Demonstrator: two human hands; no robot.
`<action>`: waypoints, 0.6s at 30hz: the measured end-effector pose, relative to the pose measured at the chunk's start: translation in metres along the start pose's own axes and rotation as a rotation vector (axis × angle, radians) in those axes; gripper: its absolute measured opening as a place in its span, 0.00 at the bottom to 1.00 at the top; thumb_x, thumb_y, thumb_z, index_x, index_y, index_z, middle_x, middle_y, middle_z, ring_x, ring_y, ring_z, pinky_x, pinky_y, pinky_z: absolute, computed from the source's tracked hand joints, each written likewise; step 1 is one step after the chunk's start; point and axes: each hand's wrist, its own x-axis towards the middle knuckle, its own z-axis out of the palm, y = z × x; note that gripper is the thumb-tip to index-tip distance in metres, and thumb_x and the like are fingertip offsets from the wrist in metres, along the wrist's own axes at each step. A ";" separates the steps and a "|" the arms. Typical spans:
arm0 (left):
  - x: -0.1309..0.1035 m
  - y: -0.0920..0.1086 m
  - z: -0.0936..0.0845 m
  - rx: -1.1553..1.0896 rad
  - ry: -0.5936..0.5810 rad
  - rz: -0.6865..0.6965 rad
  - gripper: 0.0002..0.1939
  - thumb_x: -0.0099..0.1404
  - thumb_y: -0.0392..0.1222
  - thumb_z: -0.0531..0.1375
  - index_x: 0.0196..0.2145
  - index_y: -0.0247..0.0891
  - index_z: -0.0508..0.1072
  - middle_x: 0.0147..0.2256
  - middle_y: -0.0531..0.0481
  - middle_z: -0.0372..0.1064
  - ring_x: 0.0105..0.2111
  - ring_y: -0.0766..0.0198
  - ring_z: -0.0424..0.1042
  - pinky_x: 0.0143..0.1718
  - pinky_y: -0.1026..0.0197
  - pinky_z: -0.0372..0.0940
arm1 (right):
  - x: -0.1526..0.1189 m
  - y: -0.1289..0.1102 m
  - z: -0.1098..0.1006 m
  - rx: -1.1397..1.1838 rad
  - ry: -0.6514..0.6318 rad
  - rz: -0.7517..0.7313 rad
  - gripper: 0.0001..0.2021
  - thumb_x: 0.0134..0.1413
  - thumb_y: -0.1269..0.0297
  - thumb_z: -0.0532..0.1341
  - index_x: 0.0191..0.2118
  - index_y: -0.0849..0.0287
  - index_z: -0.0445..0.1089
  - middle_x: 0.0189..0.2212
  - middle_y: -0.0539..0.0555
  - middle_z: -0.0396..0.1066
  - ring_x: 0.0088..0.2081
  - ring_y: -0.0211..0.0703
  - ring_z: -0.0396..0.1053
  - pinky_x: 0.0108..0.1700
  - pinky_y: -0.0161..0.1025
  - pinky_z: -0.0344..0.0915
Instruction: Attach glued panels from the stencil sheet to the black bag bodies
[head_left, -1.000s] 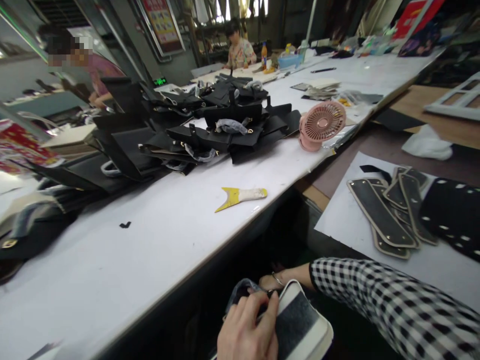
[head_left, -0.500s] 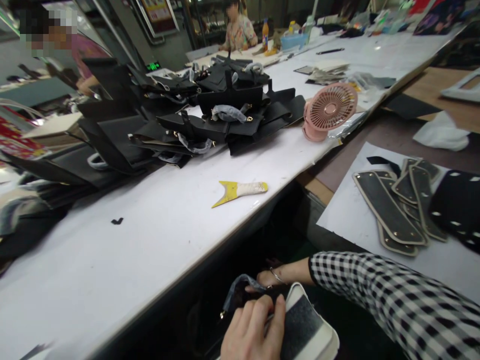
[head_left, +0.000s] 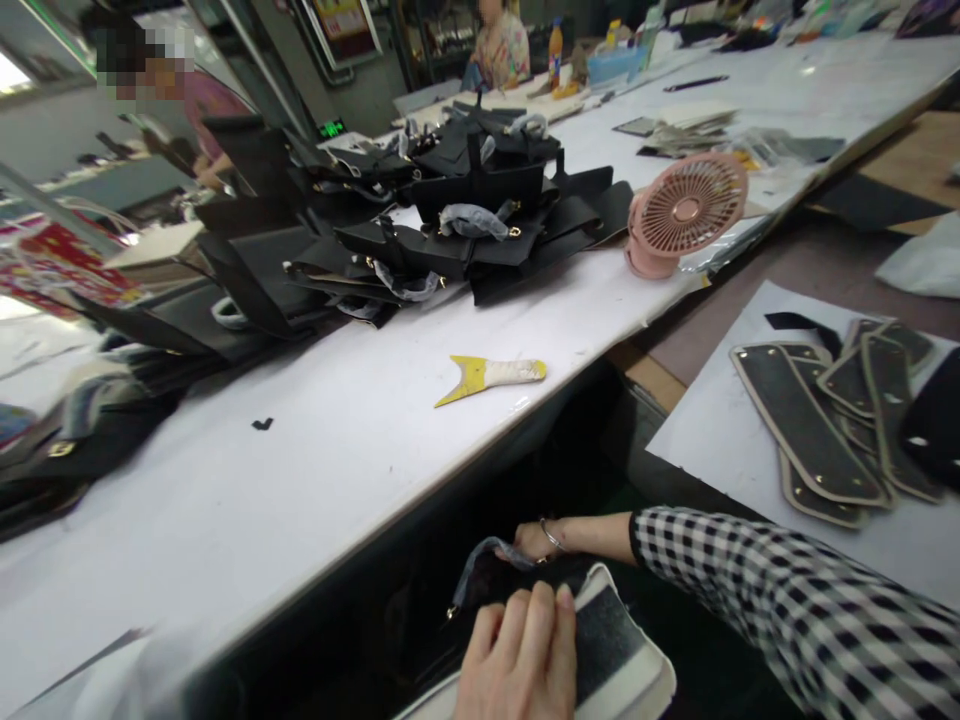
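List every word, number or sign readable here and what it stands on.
None reads clearly.
Green digital display behind the black bag pieces: lit digits, too small to read.
Red-framed poster on the back wall: print blurred.
Red printed sheet at far left: characters blurred.
Orange bottle: label too small.

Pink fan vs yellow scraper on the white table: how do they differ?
The pink fan stands upright on its base, round grille facing the camera; the yellow scraper lies flat. The fan is bulky and circular; the scraper is thin, with a forked yellow blade and a whitish wrapped handle. The fan sits farther back beside the pile of black leather pieces; the scraper lies alone nearer the table's front edge. Both rest on the white table, untouched by either hand.
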 end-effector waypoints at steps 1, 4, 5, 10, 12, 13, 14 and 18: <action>-0.001 0.000 0.001 -0.011 -0.027 -0.005 0.16 0.71 0.33 0.52 0.55 0.35 0.69 0.47 0.43 0.72 0.45 0.58 0.70 0.44 0.57 0.63 | -0.007 -0.002 -0.008 0.000 0.012 -0.018 0.17 0.65 0.51 0.58 0.39 0.63 0.72 0.35 0.51 0.73 0.35 0.42 0.72 0.40 0.43 0.71; -0.002 0.000 0.001 -0.069 -0.115 -0.026 0.19 0.71 0.36 0.50 0.58 0.34 0.65 0.49 0.42 0.70 0.44 0.56 0.69 0.43 0.56 0.63 | -0.041 -0.011 -0.038 0.027 0.039 -0.120 0.21 0.66 0.48 0.54 0.40 0.63 0.73 0.32 0.51 0.73 0.31 0.38 0.71 0.36 0.39 0.70; -0.001 0.000 0.000 -0.090 -0.135 -0.026 0.21 0.71 0.36 0.50 0.59 0.33 0.63 0.50 0.41 0.70 0.44 0.55 0.69 0.43 0.55 0.63 | -0.056 -0.015 -0.047 0.039 0.034 -0.163 0.23 0.66 0.47 0.54 0.41 0.63 0.75 0.31 0.51 0.73 0.29 0.36 0.70 0.34 0.37 0.69; 0.006 0.000 -0.014 -0.170 -0.238 -0.034 0.25 0.67 0.34 0.51 0.61 0.30 0.61 0.52 0.39 0.68 0.45 0.52 0.67 0.44 0.51 0.64 | -0.131 -0.036 -0.069 0.016 -0.021 -0.313 0.23 0.56 0.47 0.61 0.39 0.65 0.80 0.25 0.51 0.71 0.26 0.33 0.65 0.29 0.30 0.63; 0.008 0.001 -0.022 -0.205 -0.280 -0.067 0.25 0.67 0.35 0.52 0.61 0.30 0.61 0.52 0.40 0.67 0.46 0.51 0.67 0.45 0.51 0.64 | -0.148 -0.040 -0.067 -0.041 -0.030 -0.350 0.20 0.51 0.51 0.65 0.39 0.64 0.81 0.24 0.50 0.70 0.26 0.34 0.63 0.30 0.30 0.61; 0.008 0.002 -0.025 -0.224 -0.292 -0.082 0.25 0.67 0.36 0.52 0.61 0.30 0.61 0.52 0.40 0.67 0.46 0.51 0.66 0.45 0.51 0.64 | -0.153 -0.041 -0.066 -0.074 -0.038 -0.364 0.18 0.50 0.53 0.65 0.40 0.63 0.81 0.24 0.49 0.70 0.26 0.34 0.62 0.30 0.29 0.60; 0.007 0.003 -0.027 -0.244 -0.298 -0.097 0.25 0.66 0.36 0.53 0.60 0.31 0.62 0.52 0.41 0.67 0.46 0.51 0.66 0.45 0.51 0.64 | -0.157 -0.042 -0.064 -0.106 -0.048 -0.376 0.18 0.50 0.55 0.65 0.42 0.62 0.81 0.24 0.48 0.69 0.27 0.33 0.61 0.30 0.29 0.59; 0.002 0.008 -0.029 -0.330 -0.258 -0.143 0.25 0.64 0.33 0.54 0.59 0.32 0.63 0.53 0.40 0.65 0.48 0.51 0.65 0.48 0.50 0.63 | -0.166 -0.043 -0.057 -0.213 -0.063 -0.389 0.19 0.54 0.60 0.61 0.51 0.53 0.77 0.27 0.46 0.68 0.28 0.33 0.59 0.30 0.29 0.57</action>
